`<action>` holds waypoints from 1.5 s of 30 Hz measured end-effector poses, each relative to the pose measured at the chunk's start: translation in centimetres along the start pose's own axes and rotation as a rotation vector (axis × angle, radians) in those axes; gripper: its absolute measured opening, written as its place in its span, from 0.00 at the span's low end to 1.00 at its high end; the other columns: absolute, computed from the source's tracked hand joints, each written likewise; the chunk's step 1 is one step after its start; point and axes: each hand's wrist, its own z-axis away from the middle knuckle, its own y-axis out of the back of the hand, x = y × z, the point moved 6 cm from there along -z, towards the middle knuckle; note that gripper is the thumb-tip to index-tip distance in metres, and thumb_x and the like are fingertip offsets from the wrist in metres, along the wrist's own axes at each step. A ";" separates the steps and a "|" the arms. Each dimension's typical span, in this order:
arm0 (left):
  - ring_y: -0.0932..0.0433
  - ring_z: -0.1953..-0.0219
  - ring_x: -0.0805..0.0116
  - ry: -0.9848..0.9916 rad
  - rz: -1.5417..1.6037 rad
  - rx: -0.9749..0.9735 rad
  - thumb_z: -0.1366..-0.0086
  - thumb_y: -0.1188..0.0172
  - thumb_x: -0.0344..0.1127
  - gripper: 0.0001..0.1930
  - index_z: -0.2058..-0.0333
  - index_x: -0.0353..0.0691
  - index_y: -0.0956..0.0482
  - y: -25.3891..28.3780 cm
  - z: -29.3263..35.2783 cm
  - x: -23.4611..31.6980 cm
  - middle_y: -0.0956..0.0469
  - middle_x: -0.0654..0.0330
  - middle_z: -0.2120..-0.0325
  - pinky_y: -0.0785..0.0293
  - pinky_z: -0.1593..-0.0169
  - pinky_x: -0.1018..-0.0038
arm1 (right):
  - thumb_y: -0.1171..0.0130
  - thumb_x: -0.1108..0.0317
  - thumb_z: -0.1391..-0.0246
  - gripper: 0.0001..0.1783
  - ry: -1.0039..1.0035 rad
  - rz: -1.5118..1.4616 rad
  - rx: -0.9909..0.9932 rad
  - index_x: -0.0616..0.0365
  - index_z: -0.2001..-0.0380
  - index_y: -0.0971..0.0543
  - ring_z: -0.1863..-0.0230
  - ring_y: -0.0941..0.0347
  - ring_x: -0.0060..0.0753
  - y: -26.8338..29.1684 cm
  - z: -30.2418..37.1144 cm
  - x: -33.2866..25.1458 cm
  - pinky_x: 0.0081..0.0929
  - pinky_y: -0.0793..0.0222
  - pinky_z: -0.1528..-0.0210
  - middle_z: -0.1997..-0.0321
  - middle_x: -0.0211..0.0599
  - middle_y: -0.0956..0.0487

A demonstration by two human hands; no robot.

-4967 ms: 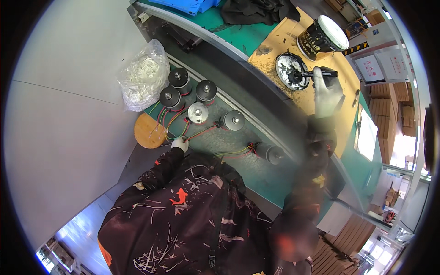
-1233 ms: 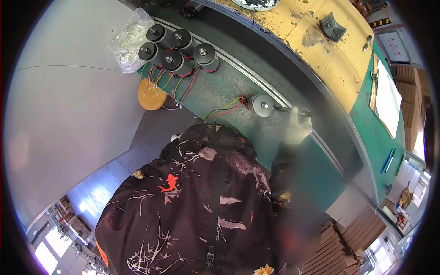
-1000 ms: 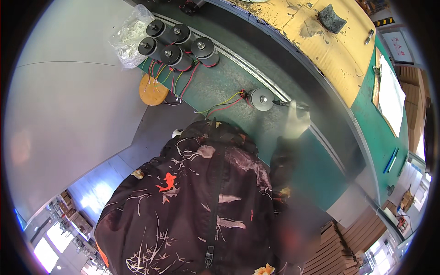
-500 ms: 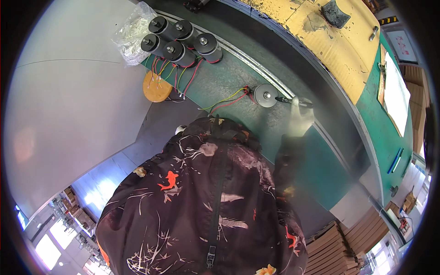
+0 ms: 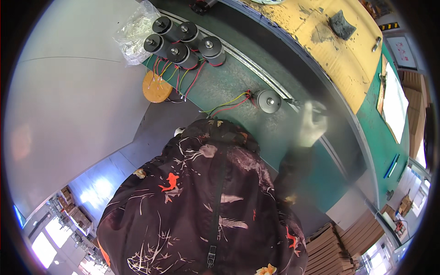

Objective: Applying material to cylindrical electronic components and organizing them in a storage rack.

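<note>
Blurred white-gloved right hand (image 5: 312, 124) pinches slim dark brush (image 5: 293, 102) in its fingers, tip leftward just beside smooth round grey-topped motor (image 5: 267, 101) on scuffed green tabletop (image 5: 224, 82), black-capped cylindrical motors (image 5: 178, 54) farther left, left hand (image 5: 179, 131) mostly behind printed fabric jacket (image 5: 220, 197), finger state can't tell.

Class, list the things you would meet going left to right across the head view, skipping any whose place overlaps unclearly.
Clear bag → lone motor → right hand with brush → dark curved piece → clipboard.
</note>
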 end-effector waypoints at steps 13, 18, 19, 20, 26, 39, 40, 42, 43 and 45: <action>0.17 0.58 0.56 0.046 0.223 -0.019 0.49 0.35 0.53 0.22 0.62 0.41 0.14 1.1 2.1 1.0 0.16 0.52 0.64 0.23 0.54 0.66 | 0.33 0.59 0.45 0.16 0.521 -0.111 -0.216 0.64 0.69 0.19 0.77 0.28 0.16 -17.0 -13.9 -21.4 0.17 0.34 0.74 0.76 0.31 0.19; 0.16 0.60 0.56 -0.020 0.200 -0.054 0.48 0.35 0.52 0.21 0.63 0.41 0.14 2.1 2.5 2.7 0.16 0.53 0.65 0.23 0.55 0.65 | 0.33 0.54 0.47 0.19 0.547 0.140 -0.213 0.62 0.66 0.19 0.75 0.25 0.19 -19.1 -15.3 -20.9 0.21 0.29 0.68 0.75 0.31 0.18; 0.16 0.59 0.56 0.003 0.217 -0.046 0.49 0.35 0.52 0.22 0.63 0.41 0.15 1.8 2.0 2.0 0.16 0.53 0.65 0.23 0.54 0.65 | 0.33 0.54 0.47 0.19 0.621 0.097 -0.200 0.61 0.68 0.18 0.73 0.23 0.22 -19.5 -15.3 -21.2 0.22 0.29 0.65 0.76 0.31 0.17; 0.16 0.59 0.57 0.023 0.228 -0.039 0.49 0.35 0.53 0.22 0.62 0.41 0.15 1.7 1.5 1.3 0.16 0.52 0.65 0.23 0.54 0.65 | 0.33 0.54 0.47 0.19 0.617 0.093 -0.200 0.61 0.68 0.18 0.73 0.23 0.22 -19.8 -15.5 -21.0 0.22 0.29 0.65 0.76 0.31 0.17; 0.17 0.56 0.56 -0.045 0.092 0.002 0.51 0.34 0.54 0.24 0.61 0.42 0.15 2.6 0.7 2.9 0.16 0.50 0.62 0.24 0.52 0.65 | 0.32 0.57 0.47 0.16 0.641 0.175 -0.114 0.61 0.69 0.18 0.75 0.25 0.22 -16.6 -12.9 -21.0 0.22 0.30 0.69 0.76 0.34 0.18; 0.17 0.57 0.56 -0.054 -0.033 -0.059 0.48 0.34 0.56 0.24 0.61 0.43 0.15 0.1 -5.1 0.2 0.16 0.52 0.63 0.23 0.52 0.64 | 0.34 0.67 0.47 0.10 0.005 0.203 0.149 0.64 0.68 0.21 0.76 0.28 0.15 -3.4 6.8 -0.4 0.16 0.31 0.72 0.76 0.29 0.21; 0.17 0.57 0.56 -0.056 -0.046 -0.060 0.48 0.34 0.56 0.24 0.61 0.43 0.15 0.1 -5.0 0.3 0.16 0.52 0.63 0.23 0.52 0.64 | 0.34 0.67 0.46 0.11 0.017 0.222 0.166 0.64 0.68 0.21 0.76 0.27 0.16 -3.3 7.1 0.0 0.17 0.30 0.71 0.75 0.30 0.21; 0.17 0.57 0.55 -0.122 -0.069 -0.051 0.48 0.35 0.57 0.24 0.60 0.43 0.15 0.6 -4.9 0.6 0.16 0.52 0.63 0.23 0.52 0.64 | 0.34 0.67 0.46 0.11 -0.093 0.142 0.174 0.65 0.66 0.22 0.74 0.26 0.17 -3.1 7.5 1.5 0.17 0.29 0.70 0.74 0.32 0.20; 0.17 0.57 0.56 -0.150 -0.090 -0.038 0.47 0.36 0.58 0.25 0.61 0.43 0.15 0.8 -4.9 0.6 0.16 0.52 0.63 0.23 0.53 0.65 | 0.34 0.66 0.46 0.12 -0.114 0.109 0.171 0.65 0.66 0.22 0.75 0.26 0.18 -3.1 7.5 1.9 0.17 0.29 0.70 0.74 0.32 0.20; 0.17 0.57 0.56 -0.141 -0.098 -0.038 0.47 0.36 0.58 0.25 0.61 0.43 0.15 1.0 -4.9 0.2 0.16 0.52 0.63 0.23 0.53 0.65 | 0.36 0.63 0.45 0.18 -0.199 0.157 0.135 0.67 0.57 0.22 0.68 0.23 0.30 -3.0 7.8 1.9 0.30 0.26 0.61 0.66 0.43 0.18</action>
